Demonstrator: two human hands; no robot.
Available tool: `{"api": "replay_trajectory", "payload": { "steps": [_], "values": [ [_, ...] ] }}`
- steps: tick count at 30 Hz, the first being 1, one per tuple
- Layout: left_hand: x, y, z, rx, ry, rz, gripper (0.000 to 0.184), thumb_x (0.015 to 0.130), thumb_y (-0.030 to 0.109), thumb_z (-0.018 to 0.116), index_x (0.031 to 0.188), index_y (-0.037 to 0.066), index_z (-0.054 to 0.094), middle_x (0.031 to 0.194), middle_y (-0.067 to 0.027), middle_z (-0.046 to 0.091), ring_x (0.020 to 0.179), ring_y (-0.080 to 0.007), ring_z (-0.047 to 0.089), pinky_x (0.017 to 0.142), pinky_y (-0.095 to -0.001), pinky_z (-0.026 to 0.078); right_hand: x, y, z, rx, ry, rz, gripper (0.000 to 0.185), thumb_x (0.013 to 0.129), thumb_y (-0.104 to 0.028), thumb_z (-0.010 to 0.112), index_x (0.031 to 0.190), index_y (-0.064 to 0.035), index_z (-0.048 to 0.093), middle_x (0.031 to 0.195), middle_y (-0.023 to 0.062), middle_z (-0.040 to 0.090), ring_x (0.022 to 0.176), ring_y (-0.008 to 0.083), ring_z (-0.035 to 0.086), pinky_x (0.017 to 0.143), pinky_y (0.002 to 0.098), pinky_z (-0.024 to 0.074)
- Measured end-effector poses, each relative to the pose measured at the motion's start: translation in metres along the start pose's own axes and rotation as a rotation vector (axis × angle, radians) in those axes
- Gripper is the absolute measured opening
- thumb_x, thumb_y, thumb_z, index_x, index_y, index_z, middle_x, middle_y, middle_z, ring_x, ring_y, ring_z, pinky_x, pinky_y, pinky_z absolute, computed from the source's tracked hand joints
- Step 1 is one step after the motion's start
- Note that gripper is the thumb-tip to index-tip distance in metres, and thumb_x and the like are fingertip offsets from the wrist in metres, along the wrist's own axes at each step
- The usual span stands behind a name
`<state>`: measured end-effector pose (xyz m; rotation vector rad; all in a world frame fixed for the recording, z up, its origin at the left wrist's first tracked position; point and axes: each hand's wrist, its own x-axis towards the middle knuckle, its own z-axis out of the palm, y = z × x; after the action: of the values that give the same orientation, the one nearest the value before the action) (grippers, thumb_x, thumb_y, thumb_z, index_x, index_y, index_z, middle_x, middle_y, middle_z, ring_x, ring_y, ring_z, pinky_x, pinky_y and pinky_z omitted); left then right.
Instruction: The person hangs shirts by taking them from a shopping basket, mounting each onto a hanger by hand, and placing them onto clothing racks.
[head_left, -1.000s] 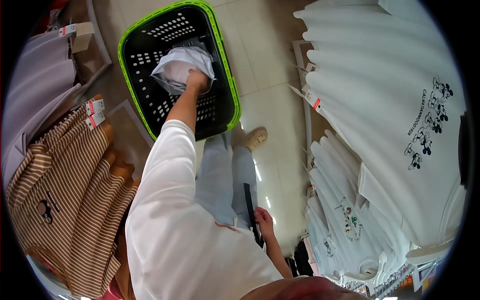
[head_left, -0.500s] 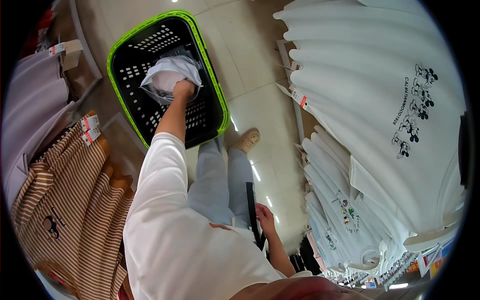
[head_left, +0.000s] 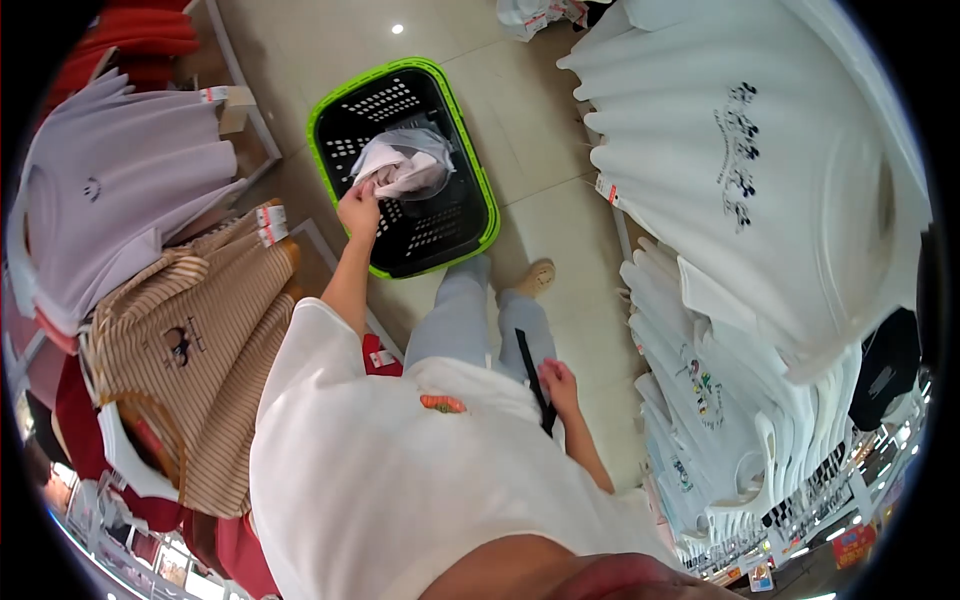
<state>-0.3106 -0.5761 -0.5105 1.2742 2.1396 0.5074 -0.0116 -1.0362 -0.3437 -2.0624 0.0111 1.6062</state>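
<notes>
My left hand (head_left: 359, 208) is closed on a pale pink folded garment (head_left: 400, 172), pinching its near-left edge. The garment lies bunched at the mouth of a clear plastic bag (head_left: 437, 165). Both are inside a black shopping basket (head_left: 408, 262) with a bright green rim, standing on the floor. Beside my right thigh, my right hand (head_left: 558, 385) has its fingers curled in close to a black strap (head_left: 530, 360). Whether those fingers grip the strap, I cannot make out.
Striped brown shirts (head_left: 215, 345) and lilac tops (head_left: 130, 190) hang at left. White printed T-shirts (head_left: 760, 190) hang close on the right. Pale floor tiles (head_left: 545, 150) run between the racks, and a plastic-wrapped bundle (head_left: 540, 15) is at the far end.
My left hand has shifted from the bag's near-right side to its left edge. More of the pink garment shows, crumpled at the opening. The whole view has tilted, so the basket appears further right.
</notes>
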Motion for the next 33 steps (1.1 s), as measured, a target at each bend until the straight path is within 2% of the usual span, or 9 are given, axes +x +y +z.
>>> {"api": "replay_trajectory", "payload": {
  "steps": [5, 10, 12, 16, 19, 22, 26, 28, 33],
  "values": [
    [-0.073, 0.1, -0.115, -0.218, -0.081, 0.153, 0.026, 0.09, 0.027, 0.069, 0.094, 0.002, 0.075, 0.065, -0.0066, 0.068, 0.057, -0.012, 0.063, 0.06, -0.03, 0.05, 0.03, -0.048, 0.009, -0.416, 0.019, -0.339, 0.033, 0.094, -0.019, 0.062, 0.123, -0.0024, 0.06, 0.104, 0.0109, 0.07, 0.089, 0.0184, 0.067, 0.08, 0.0327, 0.054],
    [-0.164, 0.197, -0.193, -0.334, -0.548, 0.419, 0.012, 0.092, 0.009, 0.065, 0.094, 0.0, 0.072, 0.079, -0.0042, 0.07, 0.069, -0.0097, 0.06, 0.065, -0.0264, 0.049, 0.015, -0.155, 0.045, -0.48, 0.064, -0.77, 0.049, 0.089, -0.025, 0.066, 0.132, -0.007, 0.054, 0.107, 0.0172, 0.069, 0.096, 0.0347, 0.067, 0.084, 0.0439, 0.0523],
    [-0.196, 0.239, -0.227, -0.338, -0.759, 0.631, 0.008, 0.09, 0.006, 0.065, 0.091, 0.0, 0.071, 0.082, -0.005, 0.069, 0.075, -0.013, 0.06, 0.071, -0.028, 0.049, -0.017, -0.221, 0.058, -0.489, -0.015, -0.651, 0.057, 0.087, -0.024, 0.067, 0.139, -0.0079, 0.048, 0.122, 0.0193, 0.064, 0.111, 0.0356, 0.062, 0.093, 0.0437, 0.0493],
    [-0.232, 0.293, -0.282, -0.446, -1.069, 0.876, 0.006, 0.088, 0.002, 0.062, 0.086, 0.0, 0.068, 0.083, -0.0064, 0.066, 0.081, -0.0148, 0.058, 0.075, -0.0289, 0.045, -0.049, -0.308, 0.075, -0.538, 0.072, -1.342, 0.072, 0.084, -0.012, 0.066, 0.15, -0.0133, 0.037, 0.152, 0.0203, 0.038, 0.134, 0.0383, 0.043, 0.111, 0.0433, 0.0367],
    [-0.241, 0.304, -0.312, -0.854, -1.313, 0.811, 0.005, 0.086, -0.001, 0.063, 0.083, 0.001, 0.066, 0.086, -0.0073, 0.064, 0.08, -0.0148, 0.057, 0.072, -0.0268, 0.044, -0.068, -0.347, 0.07, -0.578, -0.08, -1.432, 0.082, 0.079, -0.009, 0.072, 0.152, -0.0152, 0.034, 0.154, 0.0147, 0.037, 0.139, 0.0316, 0.04, 0.111, 0.0403, 0.0371],
    [-0.221, 0.289, -0.301, -1.435, -1.542, 0.56, 0.008, 0.081, 0.006, 0.067, 0.08, 0.01, 0.06, 0.105, -0.0141, 0.067, 0.088, -0.021, 0.061, 0.078, -0.0332, 0.049, -0.058, -0.348, 0.064, -0.13, -0.626, -1.086, 0.08, 0.079, -0.004, 0.067, 0.151, -0.0146, 0.035, 0.153, 0.0127, 0.038, 0.137, 0.0309, 0.042, 0.11, 0.0413, 0.0383],
    [-0.227, 0.311, -0.271, -1.891, -1.86, 0.326, 0.007, 0.089, 0.016, 0.063, 0.089, 0.017, 0.056, 0.092, -0.0084, 0.063, 0.095, -0.0267, 0.06, 0.088, -0.0442, 0.048, -0.037, -0.324, 0.067, -0.306, -0.601, -0.829, 0.053, 0.086, -0.006, 0.068, 0.137, -0.0098, 0.055, 0.135, 0.0052, 0.058, 0.122, 0.0183, 0.054, 0.105, 0.0342, 0.0431],
    [-0.212, 0.302, -0.26, -1.892, -1.83, 0.236, 0.009, 0.09, 0.017, 0.063, 0.093, 0.016, 0.054, 0.092, -0.0071, 0.061, 0.095, -0.0264, 0.059, 0.089, -0.0447, 0.047, -0.053, -0.324, 0.065, -0.283, -0.576, -0.831, 0.039, 0.09, -0.008, 0.064, 0.128, -0.0074, 0.061, 0.121, 0.0042, 0.066, 0.112, 0.015, 0.058, 0.1, 0.0323, 0.0454],
    [-0.152, 0.283, -0.288, -1.101, -0.967, 0.341, 0.009, 0.098, 0.013, 0.056, 0.093, 0.006, 0.058, 0.088, 0.0012, 0.058, 0.084, -0.0104, 0.055, 0.075, -0.0256, 0.047, -0.087, -0.329, 0.003, -0.288, -0.154, -0.967, 0.032, 0.091, -0.01, 0.063, 0.122, -0.0035, 0.062, 0.11, 0.0058, 0.069, 0.1, 0.0145, 0.061, 0.089, 0.0303, 0.0479]
  ]
}}
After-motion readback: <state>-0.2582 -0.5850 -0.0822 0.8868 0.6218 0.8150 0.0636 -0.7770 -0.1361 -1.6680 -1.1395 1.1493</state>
